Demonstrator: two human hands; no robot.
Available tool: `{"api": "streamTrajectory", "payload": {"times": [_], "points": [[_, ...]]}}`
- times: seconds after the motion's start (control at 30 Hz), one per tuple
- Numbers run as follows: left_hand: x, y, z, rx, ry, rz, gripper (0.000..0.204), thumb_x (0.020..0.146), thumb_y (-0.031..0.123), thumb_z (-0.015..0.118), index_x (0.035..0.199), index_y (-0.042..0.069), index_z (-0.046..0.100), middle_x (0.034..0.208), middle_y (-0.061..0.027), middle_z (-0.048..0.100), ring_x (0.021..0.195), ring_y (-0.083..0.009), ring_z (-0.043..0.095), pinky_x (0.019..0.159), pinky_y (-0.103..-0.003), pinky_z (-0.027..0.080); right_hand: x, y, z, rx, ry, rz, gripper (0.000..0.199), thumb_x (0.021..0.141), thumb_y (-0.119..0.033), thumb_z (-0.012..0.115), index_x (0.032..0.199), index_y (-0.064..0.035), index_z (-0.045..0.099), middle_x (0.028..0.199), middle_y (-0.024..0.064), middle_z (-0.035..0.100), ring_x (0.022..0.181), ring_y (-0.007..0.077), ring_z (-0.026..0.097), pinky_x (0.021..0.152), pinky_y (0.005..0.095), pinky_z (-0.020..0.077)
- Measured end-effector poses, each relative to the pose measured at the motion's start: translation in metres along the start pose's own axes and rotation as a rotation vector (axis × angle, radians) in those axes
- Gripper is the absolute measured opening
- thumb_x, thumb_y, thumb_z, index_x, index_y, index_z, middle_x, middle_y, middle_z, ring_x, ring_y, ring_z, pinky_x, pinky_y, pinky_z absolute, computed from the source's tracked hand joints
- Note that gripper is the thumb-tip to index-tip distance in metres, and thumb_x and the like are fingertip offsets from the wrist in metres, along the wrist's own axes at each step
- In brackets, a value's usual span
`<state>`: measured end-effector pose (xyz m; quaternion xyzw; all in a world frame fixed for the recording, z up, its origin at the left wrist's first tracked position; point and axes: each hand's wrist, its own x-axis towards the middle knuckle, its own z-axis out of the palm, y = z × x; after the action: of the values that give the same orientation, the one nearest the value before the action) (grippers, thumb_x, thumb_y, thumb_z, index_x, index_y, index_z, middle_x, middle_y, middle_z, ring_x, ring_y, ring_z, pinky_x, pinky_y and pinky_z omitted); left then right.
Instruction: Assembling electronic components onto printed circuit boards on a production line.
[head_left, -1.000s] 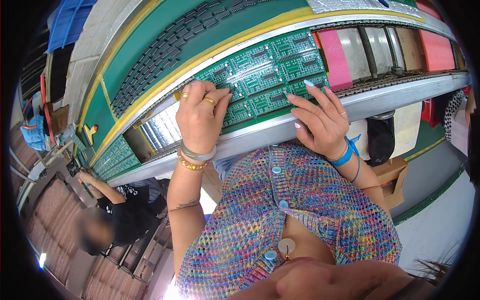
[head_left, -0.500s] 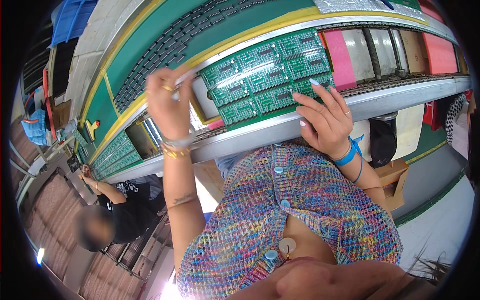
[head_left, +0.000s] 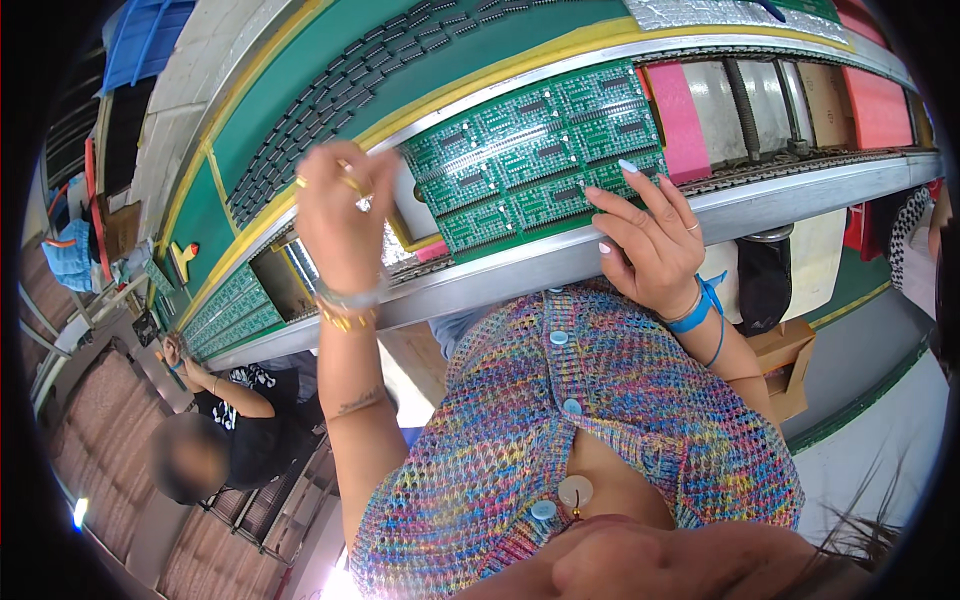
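lying between the right hand (head_left: 652,238), loosely spread and visibly gripping nothing, and the blurred left hand (head_left: 345,215), half curled with contents impossible to tell, the green circuit panel (head_left: 530,150) looks light, stiff and fragile; best lifted by its edges.

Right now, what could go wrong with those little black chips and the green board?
The left hand is close to the rows of black chips, so a brush might knock some out of line.

The right hand has its fingertips at the edge of the green board; a careless push might shift the board or bump a part on it.
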<state>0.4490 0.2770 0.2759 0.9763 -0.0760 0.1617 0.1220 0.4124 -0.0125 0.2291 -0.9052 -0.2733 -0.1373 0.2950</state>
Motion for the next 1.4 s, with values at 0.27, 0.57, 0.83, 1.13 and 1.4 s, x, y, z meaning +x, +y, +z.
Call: {"api": "streamTrajectory", "payload": {"times": [0.27,0.57,0.83,1.13,1.4], "points": [[-0.041,0.048,0.005,-0.204,-0.124,0.092,0.017,0.066,0.007,0.079,0.081,0.010,0.072,0.081,-0.0009,0.057,0.070,-0.0191,0.052,0.057,-0.031,0.044,0.002,-0.001,-0.002,0.000,0.005,-0.015,0.013,0.080,-0.017,0.059,0.090,-0.0148,0.068,0.112,-0.0009,0.069,0.117,0.0229,0.059,0.107,0.0401,0.0374],[-0.045,0.049,0.007,-0.167,-0.130,0.094,0.018,0.067,0.008,0.079,0.083,0.011,0.071,0.082,-0.0004,0.057,0.071,-0.0188,0.052,0.057,-0.031,0.045,0.001,-0.002,-0.001,0.006,0.011,-0.008,0.014,0.080,-0.018,0.059,0.091,-0.0151,0.068,0.113,-0.0009,0.069,0.117,0.0227,0.058,0.107,0.0399,0.0370],[-0.045,0.052,0.005,-0.139,-0.149,0.095,0.018,0.066,0.008,0.078,0.083,0.011,0.071,0.082,-0.0001,0.057,0.071,-0.0184,0.052,0.057,-0.030,0.045,0.001,-0.002,-0.002,0.011,0.005,-0.013,0.014,0.081,-0.018,0.059,0.092,-0.0153,0.068,0.113,-0.0006,0.069,0.118,0.0228,0.058,0.107,0.0399,0.0369],[-0.047,0.055,0.009,-0.077,-0.144,0.134,0.018,0.068,0.006,0.075,0.085,0.010,0.071,0.082,-0.0006,0.056,0.070,-0.0181,0.053,0.056,-0.030,0.045,0.001,-0.001,-0.001,0.005,0.003,-0.010,0.013,0.080,-0.017,0.060,0.091,-0.0147,0.068,0.114,-0.0005,0.069,0.118,0.0234,0.058,0.107,0.0405,0.0371],[-0.048,0.056,-0.009,-0.049,-0.320,0.143,0.022,0.075,0.008,0.071,0.096,0.010,0.073,0.088,-0.0053,0.060,0.073,-0.0198,0.057,0.055,-0.030,0.048,0.015,-0.026,0.019,0.197,-0.075,-0.238,0.021,0.082,-0.020,0.060,0.099,-0.0083,0.064,0.113,0.0060,0.065,0.116,0.0275,0.057,0.110,0.0494,0.0332]]}}
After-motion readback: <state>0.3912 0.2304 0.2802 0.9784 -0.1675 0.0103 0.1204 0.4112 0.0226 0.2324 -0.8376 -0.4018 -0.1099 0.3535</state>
